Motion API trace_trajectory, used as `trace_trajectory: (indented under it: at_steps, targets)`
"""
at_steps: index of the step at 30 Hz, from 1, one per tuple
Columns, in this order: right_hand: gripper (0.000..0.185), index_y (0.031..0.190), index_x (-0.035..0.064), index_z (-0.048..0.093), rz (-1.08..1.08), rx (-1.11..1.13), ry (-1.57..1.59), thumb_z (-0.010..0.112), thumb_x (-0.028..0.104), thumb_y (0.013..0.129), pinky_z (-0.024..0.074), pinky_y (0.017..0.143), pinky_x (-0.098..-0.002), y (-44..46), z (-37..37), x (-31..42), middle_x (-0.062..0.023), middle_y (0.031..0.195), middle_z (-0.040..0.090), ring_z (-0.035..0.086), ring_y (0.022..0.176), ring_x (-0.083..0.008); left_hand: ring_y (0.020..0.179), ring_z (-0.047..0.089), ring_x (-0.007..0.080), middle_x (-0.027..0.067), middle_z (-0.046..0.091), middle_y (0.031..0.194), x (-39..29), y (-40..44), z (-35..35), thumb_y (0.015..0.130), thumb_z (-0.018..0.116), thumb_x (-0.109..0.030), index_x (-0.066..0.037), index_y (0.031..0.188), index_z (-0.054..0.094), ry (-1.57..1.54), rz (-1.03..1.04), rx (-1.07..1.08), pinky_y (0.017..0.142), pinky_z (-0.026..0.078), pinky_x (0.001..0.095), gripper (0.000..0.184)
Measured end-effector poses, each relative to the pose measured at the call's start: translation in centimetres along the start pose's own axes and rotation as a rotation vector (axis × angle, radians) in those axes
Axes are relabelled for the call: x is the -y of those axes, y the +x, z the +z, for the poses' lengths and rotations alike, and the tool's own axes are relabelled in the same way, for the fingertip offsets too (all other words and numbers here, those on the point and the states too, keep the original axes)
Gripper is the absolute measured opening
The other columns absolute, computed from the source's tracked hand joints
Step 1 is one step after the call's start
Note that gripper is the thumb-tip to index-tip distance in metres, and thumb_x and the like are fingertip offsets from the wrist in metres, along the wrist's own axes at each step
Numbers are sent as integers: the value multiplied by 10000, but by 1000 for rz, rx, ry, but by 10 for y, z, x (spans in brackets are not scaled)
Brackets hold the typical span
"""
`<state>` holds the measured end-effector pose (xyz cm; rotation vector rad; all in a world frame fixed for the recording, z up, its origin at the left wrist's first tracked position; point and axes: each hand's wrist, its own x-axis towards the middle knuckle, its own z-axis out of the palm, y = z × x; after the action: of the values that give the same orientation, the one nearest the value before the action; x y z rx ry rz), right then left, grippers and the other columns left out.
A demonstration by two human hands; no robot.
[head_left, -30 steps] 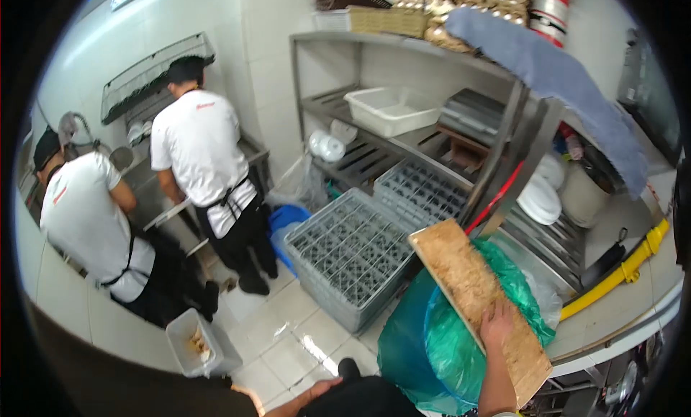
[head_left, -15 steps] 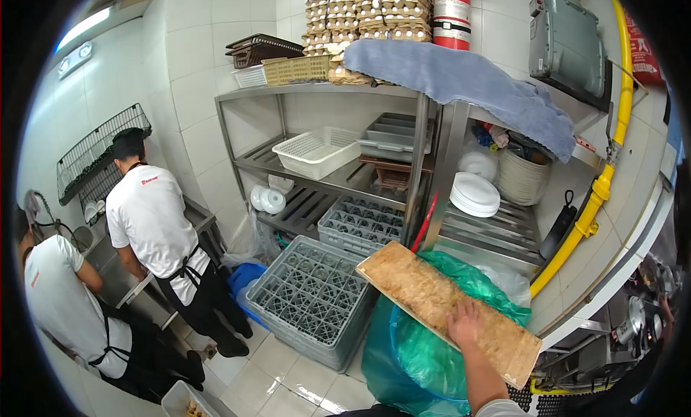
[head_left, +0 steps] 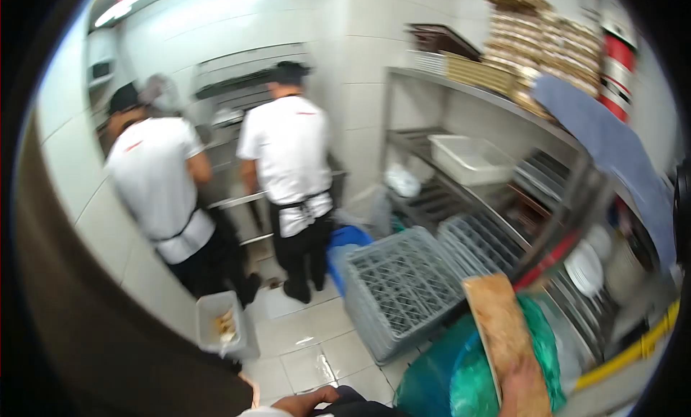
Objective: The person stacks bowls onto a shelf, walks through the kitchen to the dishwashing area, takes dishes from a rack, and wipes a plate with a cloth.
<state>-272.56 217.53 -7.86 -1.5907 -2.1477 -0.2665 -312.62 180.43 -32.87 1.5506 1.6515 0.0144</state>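
Observation:
My right hand (head_left: 520, 379) lies with its fingers spread on the face of a worn brown board (head_left: 497, 320), low on the right. The board rests tilted over a bin lined with a green plastic bag (head_left: 432, 377). Low in the middle, my left hand (head_left: 317, 398) is close to my body, near dark clothing; its fingers look curled, and whether anything is in them is hidden.
Two people in white shirts (head_left: 291, 150) (head_left: 155, 179) stand at a sink. Grey glass racks (head_left: 403, 287) are stacked beside the bin. A small bin with scraps (head_left: 223, 327) stands left. Metal shelves (head_left: 468, 186) hold trays and plates; a yellow pipe (head_left: 633, 352) runs at right.
The view has swung left, so the board, racks and shelves appear farther right and lower. My left hand, out of view half a second ago, shows again. My right hand remains on the board.

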Motion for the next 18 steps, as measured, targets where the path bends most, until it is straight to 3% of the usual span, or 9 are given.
trace_trajectory:
  at_steps: [3, 5, 8, 9, 13, 16, 17, 18]
  targets:
    - [472, 1234, -5, 505, -74, 2, 24, 497, 308, 882, 353, 994, -489, 10, -18, 7, -241, 1258, 494, 437, 1181, -403, 875, 628, 360, 179, 649, 983, 4, -2, 14, 828, 459, -295, -63, 871, 693, -187, -145, -185, 780, 505, 425, 332]
    - [394, 1175, 20, 563, -203, -128, -4, 512, 267, 873, 415, 897, -455, 11, -42, 17, -221, 1157, 557, 515, 1049, -378, 852, 637, 363, 177, 661, 945, 7, -3, 16, 807, 468, -245, -55, 856, 699, 184, 16, -95, 751, 517, 419, 303]
    - [294, 1086, 57, 650, -357, -319, -48, 535, 205, 860, 509, 751, -406, 3, -66, 31, -192, 1005, 652, 632, 852, -339, 847, 619, 380, 196, 642, 940, 24, 3, 47, 790, 445, -247, -56, 861, 664, 59, -43, -67, 767, 497, 438, 299]
    - [294, 1086, 57, 650, -364, -318, -47, 535, 205, 860, 509, 751, -406, 2, -70, 33, -192, 1005, 652, 632, 852, -339, 833, 628, 362, 194, 650, 939, 35, 10, 58, 806, 465, -285, -52, 900, 664, 117, 46, 14, 759, 489, 433, 320]
    - [334, 1112, 33, 619, -278, -191, -94, 510, 249, 882, 472, 845, -439, -2, -68, 32, -209, 1077, 622, 591, 973, -365, 776, 637, 267, 180, 668, 887, 50, 2, 118, 789, 582, -388, -49, 901, 675, -495, -285, -113, 689, 472, 423, 370]
    - [346, 1122, 25, 610, -258, -175, -92, 509, 248, 878, 457, 877, -439, -3, -65, 30, -217, 1104, 610, 581, 1003, -362, 780, 637, 256, 180, 670, 885, 68, -8, 142, 757, 616, -427, -62, 894, 690, -555, 77, -226, 709, 475, 417, 396]
    - [352, 1126, 22, 607, -268, -155, -95, 508, 249, 876, 453, 889, -437, -3, -67, 30, -222, 1117, 604, 576, 1016, -362, 765, 636, 240, 169, 671, 874, 64, -4, 131, 766, 612, -393, -67, 876, 695, -434, -98, -150, 700, 477, 405, 354]
    - [352, 1126, 22, 607, -265, -156, -98, 508, 249, 876, 453, 889, -437, -2, -71, 32, -222, 1117, 604, 576, 1016, -362, 751, 634, 225, 158, 673, 863, 60, -3, 122, 774, 609, -359, -71, 858, 701, -394, -146, -102, 691, 480, 393, 314]
